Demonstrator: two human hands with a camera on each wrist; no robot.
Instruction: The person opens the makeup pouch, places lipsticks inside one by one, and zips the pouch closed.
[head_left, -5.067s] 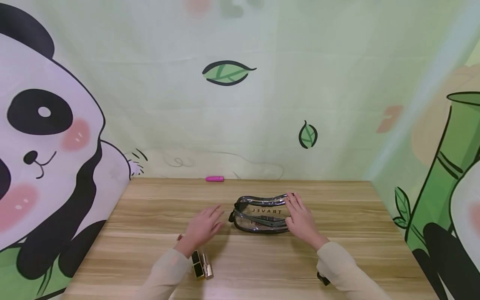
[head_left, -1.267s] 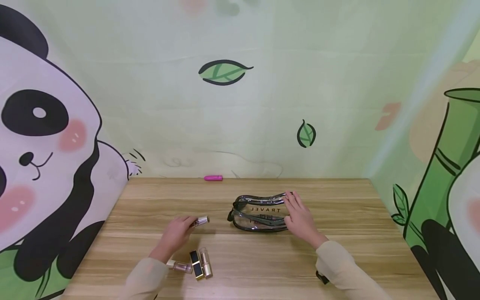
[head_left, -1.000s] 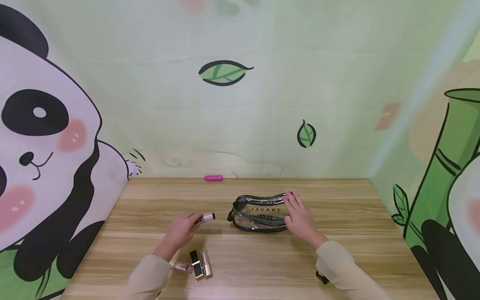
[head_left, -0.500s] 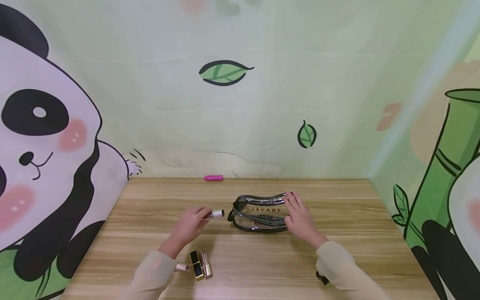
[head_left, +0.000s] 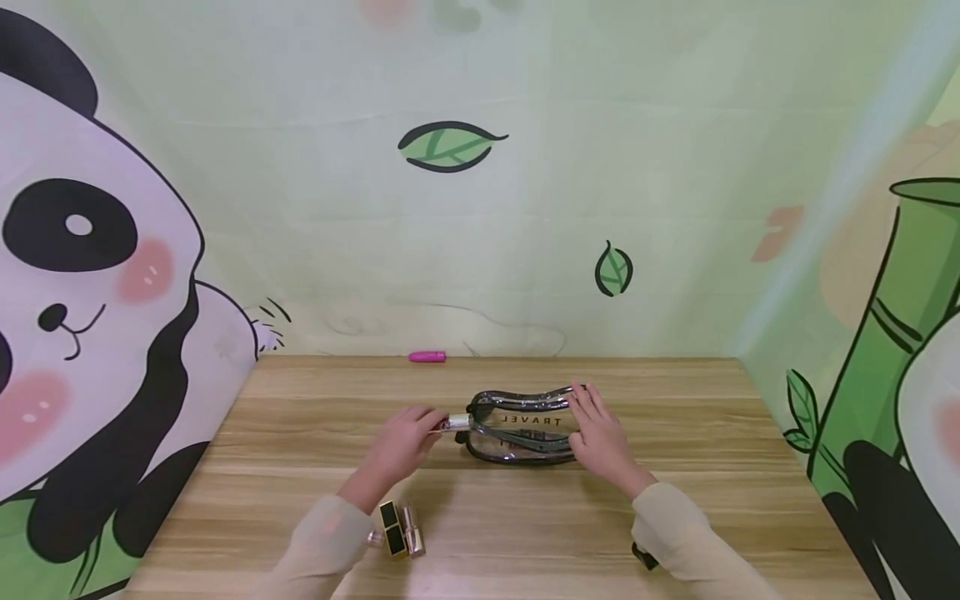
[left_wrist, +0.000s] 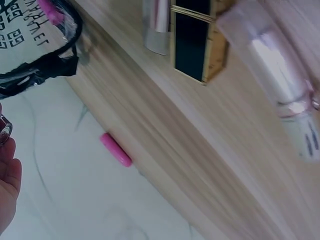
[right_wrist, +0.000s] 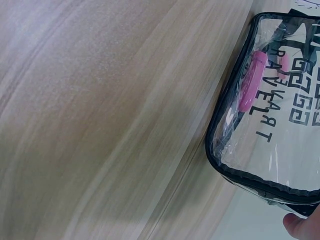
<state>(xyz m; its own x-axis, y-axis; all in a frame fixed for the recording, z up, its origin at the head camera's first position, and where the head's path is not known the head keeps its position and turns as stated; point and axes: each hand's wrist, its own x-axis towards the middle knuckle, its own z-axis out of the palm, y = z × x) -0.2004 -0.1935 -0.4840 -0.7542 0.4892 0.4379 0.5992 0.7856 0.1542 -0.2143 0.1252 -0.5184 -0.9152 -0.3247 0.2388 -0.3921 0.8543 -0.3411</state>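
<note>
a wood-grain table (head_left: 712,467) meets a pale green wall (head_left: 525,75) with a painted panda (head_left: 105,150). the left hand (head_left: 399,446) pinches a silver tube (head_left: 457,422) at the clear bag's (head_left: 525,406) left end — the right hand's (head_left: 603,437) fingers lie straight over its right. a pink tube (head_left: 427,357) lies by the wall.

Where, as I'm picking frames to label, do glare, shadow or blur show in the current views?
Head: highlights along the rim of the clear pouch and a soft shadow on the table near the left hand; left wrist: the clear-capped tube at right looks soft, its end markings hard to read; right wrist: pale reflections streak the pouch.
</note>
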